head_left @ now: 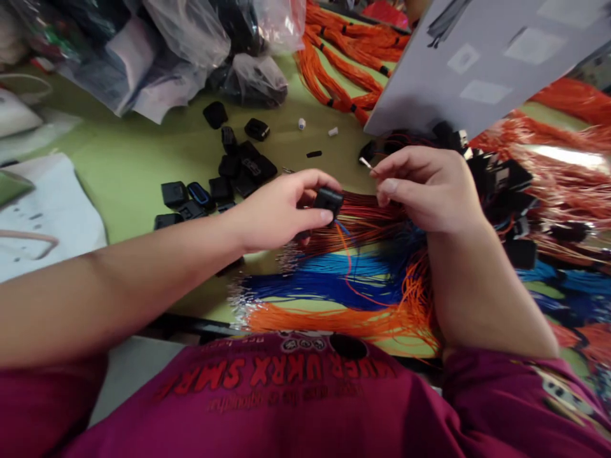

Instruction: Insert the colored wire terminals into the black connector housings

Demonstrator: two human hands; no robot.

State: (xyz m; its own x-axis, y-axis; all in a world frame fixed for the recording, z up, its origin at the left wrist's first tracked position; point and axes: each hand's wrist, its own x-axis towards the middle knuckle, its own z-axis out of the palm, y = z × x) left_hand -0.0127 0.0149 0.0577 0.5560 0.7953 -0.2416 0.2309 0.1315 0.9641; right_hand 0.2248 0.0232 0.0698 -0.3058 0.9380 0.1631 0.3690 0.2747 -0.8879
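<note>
My left hand [291,210] grips a black connector housing [329,201] between thumb and fingers. A blue and an orange wire run down from that housing. To the right, my right hand [424,184] pinches a thin wire with a silvery metal terminal [365,163] at its tip, pointing up and left, apart from the housing. Beneath and between my hands lie bundles of dark red wires [367,216], blue wires [315,286] and orange wires [305,318], their terminal ends towards the left.
Several loose black connector housings [245,166] lie left of my hands. Small white plugs [333,131] and a black strip [314,154] are beyond them. A pale board [458,70] leans at the back right. Plastic bags [191,38] and orange wire bundles [334,51] fill the far side.
</note>
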